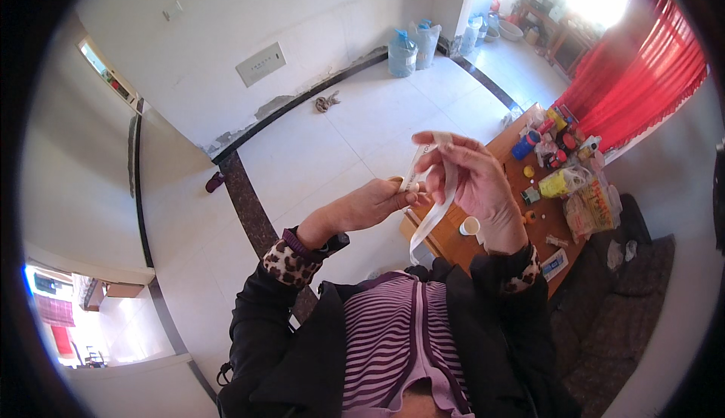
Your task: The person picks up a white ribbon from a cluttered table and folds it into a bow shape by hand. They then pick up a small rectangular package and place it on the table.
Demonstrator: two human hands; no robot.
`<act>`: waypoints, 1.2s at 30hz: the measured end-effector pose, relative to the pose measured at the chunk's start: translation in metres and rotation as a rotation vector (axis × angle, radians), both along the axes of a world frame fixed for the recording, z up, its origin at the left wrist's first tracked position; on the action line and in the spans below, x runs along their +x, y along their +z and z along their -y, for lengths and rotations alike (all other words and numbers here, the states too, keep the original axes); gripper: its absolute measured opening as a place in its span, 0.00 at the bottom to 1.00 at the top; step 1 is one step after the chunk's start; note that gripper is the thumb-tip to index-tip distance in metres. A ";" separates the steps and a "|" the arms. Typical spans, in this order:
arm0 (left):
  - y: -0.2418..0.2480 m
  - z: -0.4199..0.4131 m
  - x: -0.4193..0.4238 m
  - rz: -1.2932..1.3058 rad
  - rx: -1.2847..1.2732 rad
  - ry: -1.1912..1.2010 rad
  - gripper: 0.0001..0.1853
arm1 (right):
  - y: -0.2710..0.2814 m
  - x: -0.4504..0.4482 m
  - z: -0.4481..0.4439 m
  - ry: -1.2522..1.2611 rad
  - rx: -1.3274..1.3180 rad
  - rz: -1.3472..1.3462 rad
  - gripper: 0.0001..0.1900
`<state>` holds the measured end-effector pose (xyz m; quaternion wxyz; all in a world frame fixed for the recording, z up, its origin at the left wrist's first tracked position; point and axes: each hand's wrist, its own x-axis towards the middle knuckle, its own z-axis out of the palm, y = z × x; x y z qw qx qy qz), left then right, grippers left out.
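Observation:
A pale ribbon printed with dark lettering stretches between my two hands in front of my chest. My left hand pinches its printed part between thumb and fingers. The ribbon runs up from there and over the raised fingers of my right hand, which holds it near the fingertips. From those fingers its loose tail hangs down, curling at the end beside the table edge. Whatever else lies inside my left fist is hidden.
At my right stands a wooden table with a paper cup, a blue jar, a yellow bag and several bottles. A dark sofa adjoins it. Bagged water jugs and a cloth rest on the tiled floor.

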<state>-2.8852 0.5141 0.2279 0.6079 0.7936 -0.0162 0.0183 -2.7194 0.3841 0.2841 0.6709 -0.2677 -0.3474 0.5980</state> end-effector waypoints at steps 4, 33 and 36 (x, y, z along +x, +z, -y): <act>0.005 0.002 -0.007 -0.057 -0.339 -0.154 0.23 | -0.011 0.028 -0.014 -0.160 0.078 -0.012 0.19; 0.023 -0.015 -0.010 0.192 -1.083 0.219 0.33 | -0.099 -0.023 -0.010 0.149 -0.203 0.444 0.13; 0.020 -0.019 -0.006 0.230 -1.040 0.319 0.33 | -0.095 -0.033 -0.004 0.156 -0.219 0.409 0.13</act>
